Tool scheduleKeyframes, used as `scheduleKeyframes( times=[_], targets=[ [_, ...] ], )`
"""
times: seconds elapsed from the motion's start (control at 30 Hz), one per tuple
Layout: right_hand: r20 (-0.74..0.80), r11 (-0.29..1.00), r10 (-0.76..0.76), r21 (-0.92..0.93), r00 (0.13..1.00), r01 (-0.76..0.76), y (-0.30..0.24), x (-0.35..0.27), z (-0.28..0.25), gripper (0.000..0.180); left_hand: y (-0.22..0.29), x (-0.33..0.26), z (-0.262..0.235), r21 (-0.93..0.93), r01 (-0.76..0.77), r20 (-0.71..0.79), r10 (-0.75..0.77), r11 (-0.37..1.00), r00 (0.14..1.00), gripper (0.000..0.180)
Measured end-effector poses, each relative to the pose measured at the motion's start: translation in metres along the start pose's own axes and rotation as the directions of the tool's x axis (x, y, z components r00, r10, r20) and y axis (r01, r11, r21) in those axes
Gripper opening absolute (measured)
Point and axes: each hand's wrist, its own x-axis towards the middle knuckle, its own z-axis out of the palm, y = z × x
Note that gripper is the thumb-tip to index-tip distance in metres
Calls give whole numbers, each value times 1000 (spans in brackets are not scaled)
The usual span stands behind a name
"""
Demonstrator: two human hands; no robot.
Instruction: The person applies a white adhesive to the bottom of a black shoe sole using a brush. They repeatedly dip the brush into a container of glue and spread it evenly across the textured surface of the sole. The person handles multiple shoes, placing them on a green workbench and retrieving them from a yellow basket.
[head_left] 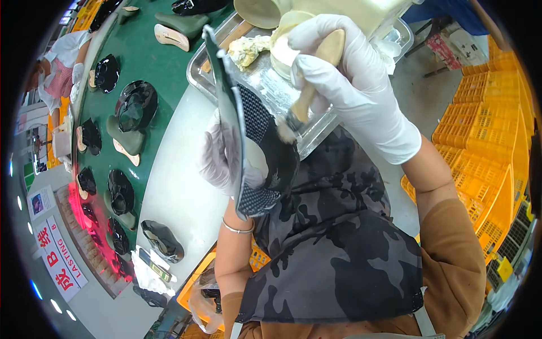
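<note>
White gloves cover both my hands. My left hand [216, 155] grips a black shoe upper [287, 164] from its left side, holding it on edge with the dark textured lining turned to the right; some fingers are hidden behind it. Closed around the wooden handle of a brush [305, 101] is my right hand [364, 90]. The bristles point down, at or very near the upper's inner surface; contact is hard to tell. Just beyond, a metal tray [197, 79] holds a whitish cup [280, 59] and a crumpled yellowish lump [246, 52].
A green conveyor [164, 70] at left carries black shoe uppers [136, 104] and shoe lasts with pale soles. A dark upper [162, 240] lies on the white table [169, 192]. Orange crates [474, 141] are stacked at right. Another person [59, 70] is at the far left.
</note>
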Motion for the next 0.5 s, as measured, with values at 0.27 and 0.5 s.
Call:
scheduleKeyframes(
  times=[0.27, 0.5],
  targets=[
    [174, 906, -334, -210, 926, 367, 0, 16, -6, 22, -3, 10, 0, -94, 16, 1, -16, 995, 1000, 53],
    [256, 979, -183, -37, 949, 199, -9, 2, -11, 15, -8, 15, -2, -31, -68, 5, 68, 997, 998, 56]
  ],
)
